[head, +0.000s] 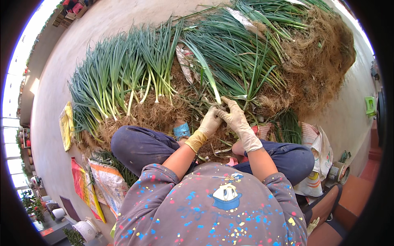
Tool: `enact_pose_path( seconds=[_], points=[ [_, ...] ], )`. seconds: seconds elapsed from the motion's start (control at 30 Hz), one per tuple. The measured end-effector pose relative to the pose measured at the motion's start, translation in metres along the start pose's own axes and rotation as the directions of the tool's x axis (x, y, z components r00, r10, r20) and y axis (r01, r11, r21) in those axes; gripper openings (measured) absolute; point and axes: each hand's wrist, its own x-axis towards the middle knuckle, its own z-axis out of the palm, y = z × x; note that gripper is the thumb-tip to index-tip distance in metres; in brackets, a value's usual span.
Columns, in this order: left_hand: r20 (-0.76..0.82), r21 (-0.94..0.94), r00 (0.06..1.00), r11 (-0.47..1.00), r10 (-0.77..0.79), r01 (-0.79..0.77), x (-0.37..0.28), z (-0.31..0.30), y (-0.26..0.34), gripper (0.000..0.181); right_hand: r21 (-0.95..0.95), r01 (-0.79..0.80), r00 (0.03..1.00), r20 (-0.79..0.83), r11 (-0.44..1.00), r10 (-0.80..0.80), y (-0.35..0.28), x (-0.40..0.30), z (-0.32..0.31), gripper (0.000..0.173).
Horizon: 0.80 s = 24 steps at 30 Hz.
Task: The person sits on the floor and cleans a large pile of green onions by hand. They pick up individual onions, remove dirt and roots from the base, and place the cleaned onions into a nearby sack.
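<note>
My left hand, in a pale rubber glove with a yellowish cuff, is closed around the root end of a green onion stalk. The stalk's white base points at me and its green leaves point away. My right hand, gloved in pale rubber, touches the same base with thumb and fingers; whether it grips is partly hidden. Beyond my left knee lies a row of green onions with white stems. To the right is a large heap of green onions with brown, tangled roots.
Woven plastic sacks lie at the lower left, and another sack is by my right knee. A yellow sack piece lies left of the row. Stripped leaves and roots cover the floor between my legs. A green stool stands far right.
</note>
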Motion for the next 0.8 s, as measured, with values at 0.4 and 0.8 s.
enact_pose_path(
  seconds=[0.4, 0.8],
  points=[
    [0.222, -0.740, 0.955, 0.603, -0.199, 0.298, 0.028, -0.055, 0.014, 0.051, 0.710, -0.422, 0.906, 0.303, 0.564, 0.296, 0.010, -0.013, -0.010, 0.030],
    [-0.140, -0.727, 0.917, 0.667, -0.374, 0.161, 0.031, -0.056, 0.001, 0.022, 0.843, -0.113, 0.994, 0.087, 0.525, 0.074, -0.022, -0.022, -0.043, 0.016]
  ],
)
